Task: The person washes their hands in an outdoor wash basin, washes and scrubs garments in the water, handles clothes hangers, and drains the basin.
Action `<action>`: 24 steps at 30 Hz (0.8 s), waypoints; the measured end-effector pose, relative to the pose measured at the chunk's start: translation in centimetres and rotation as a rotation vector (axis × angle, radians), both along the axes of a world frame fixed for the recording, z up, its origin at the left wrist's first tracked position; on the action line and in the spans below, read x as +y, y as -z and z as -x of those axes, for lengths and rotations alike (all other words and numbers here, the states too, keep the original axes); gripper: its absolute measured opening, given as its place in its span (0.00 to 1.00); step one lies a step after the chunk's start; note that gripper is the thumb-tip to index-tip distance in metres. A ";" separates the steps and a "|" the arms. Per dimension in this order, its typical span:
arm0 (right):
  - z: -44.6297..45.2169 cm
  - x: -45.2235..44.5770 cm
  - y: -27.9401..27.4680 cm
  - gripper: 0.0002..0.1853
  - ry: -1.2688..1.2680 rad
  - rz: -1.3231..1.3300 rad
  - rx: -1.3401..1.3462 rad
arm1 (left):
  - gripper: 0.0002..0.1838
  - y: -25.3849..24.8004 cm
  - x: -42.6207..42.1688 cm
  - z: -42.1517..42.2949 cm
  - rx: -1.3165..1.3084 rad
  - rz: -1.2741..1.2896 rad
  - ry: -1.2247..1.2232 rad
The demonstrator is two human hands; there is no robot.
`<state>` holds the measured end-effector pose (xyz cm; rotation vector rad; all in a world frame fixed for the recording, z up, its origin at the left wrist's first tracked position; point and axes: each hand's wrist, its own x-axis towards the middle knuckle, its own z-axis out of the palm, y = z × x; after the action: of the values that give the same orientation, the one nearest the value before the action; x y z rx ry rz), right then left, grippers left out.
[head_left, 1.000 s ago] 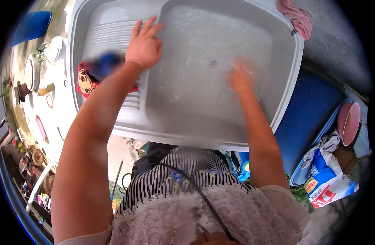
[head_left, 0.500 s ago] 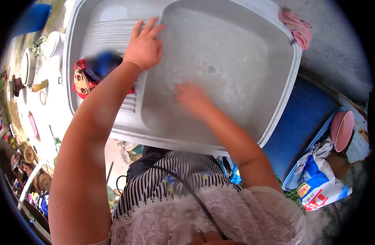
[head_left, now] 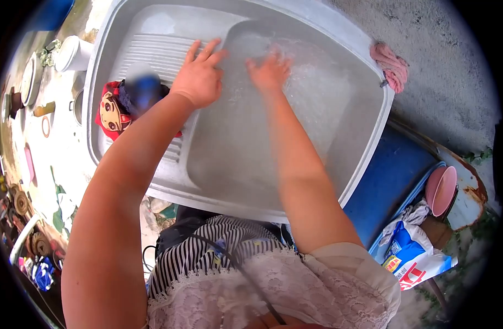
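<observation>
The right hand [head_left: 269,71] has moved outward, right of the washboard [head_left: 152,50]; the left hand [head_left: 199,77] is at its edge, both open. The sink [head_left: 218,205] surrounds the washboard, long axis sideways, deep end pointing right.

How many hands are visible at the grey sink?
2: the left hand is near the ridged washboard's inner edge; the right hand is in the deep basin.

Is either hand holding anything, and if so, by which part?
Nothing is visibly held: the left hand and right hand are both open, fingers spread.
</observation>
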<state>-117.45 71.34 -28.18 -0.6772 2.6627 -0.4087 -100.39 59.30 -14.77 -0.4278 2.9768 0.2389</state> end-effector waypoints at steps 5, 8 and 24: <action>-12.3 1.4 -1.2 0.50 -0.484 -0.035 -0.119 | 0.12 0.7 -0.2 -0.1 0.013 0.031 0.023; -14.9 10.7 -1.6 0.45 -0.719 -0.031 -0.291 | 0.10 0.8 -0.2 -0.3 0.035 0.024 0.018; -2.4 3.2 -0.8 0.46 -0.248 -0.043 0.111 | 0.13 0.8 0.0 0.0 0.036 0.045 0.000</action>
<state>-115.06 74.55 -27.36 -1.0284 2.6353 -0.2521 -100.38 59.29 -15.53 -0.4326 3.0226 0.1824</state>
